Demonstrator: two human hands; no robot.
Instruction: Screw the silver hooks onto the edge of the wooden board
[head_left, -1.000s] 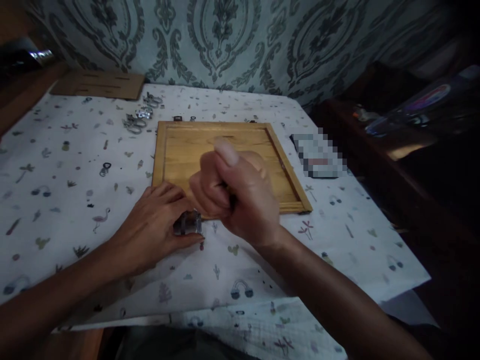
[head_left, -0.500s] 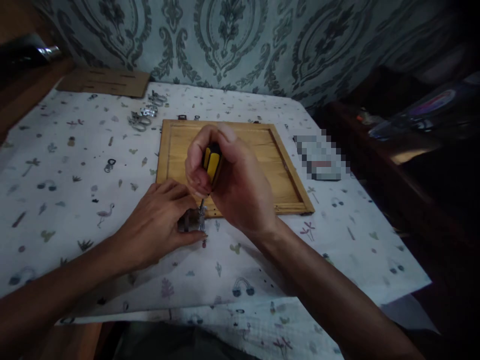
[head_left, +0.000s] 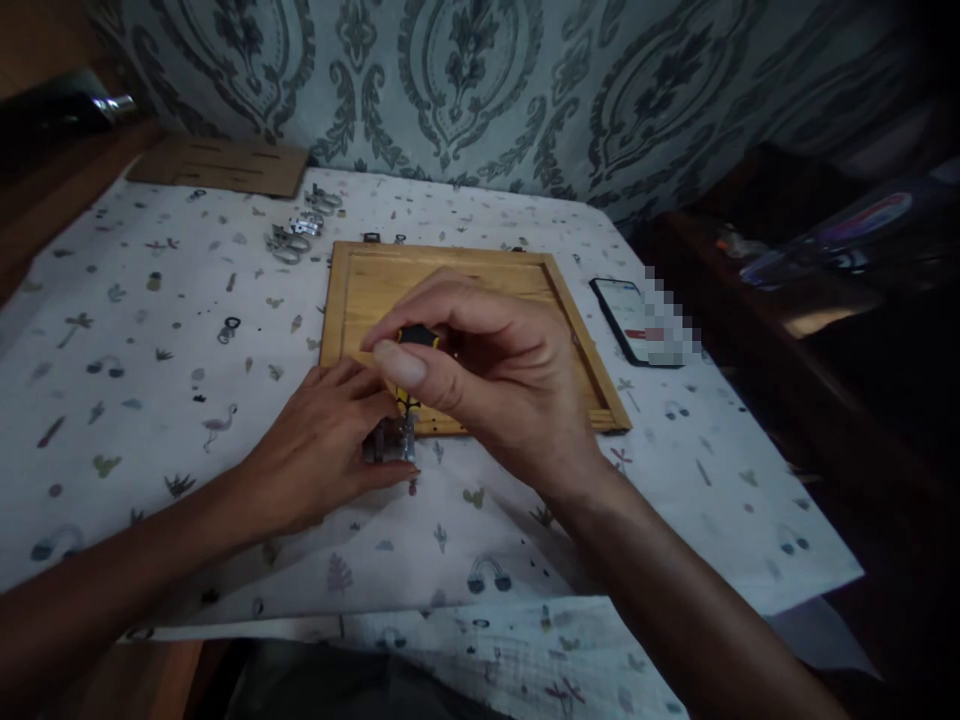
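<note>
A framed wooden panel (head_left: 375, 305) lies flat on the patterned tablecloth. At its near left corner, my left hand (head_left: 319, 450) grips a metal hinge (head_left: 406, 440) between thumb and fingers against the edge. Above that spot, my right hand (head_left: 517, 395) pinches the black-and-yellow handle of a screwdriver (head_left: 418, 336) between thumb and forefinger, with the other fingers curled. The screwdriver stands nearly upright over the hinge. Its tip and any screw beneath it are too hard to make out.
Several metal hinges (head_left: 304, 225) lie beyond the panel's left corner, near a piece of cardboard (head_left: 217, 167) by the wall. A phone (head_left: 626, 320) rests right of the panel. Farther right, past the table edge, is a plastic bottle (head_left: 847, 225).
My right hand has changed its hold on the screwdriver, from fingers wrapped round the handle to a pinch near its top. My left hand keeps its place at the hinge.
</note>
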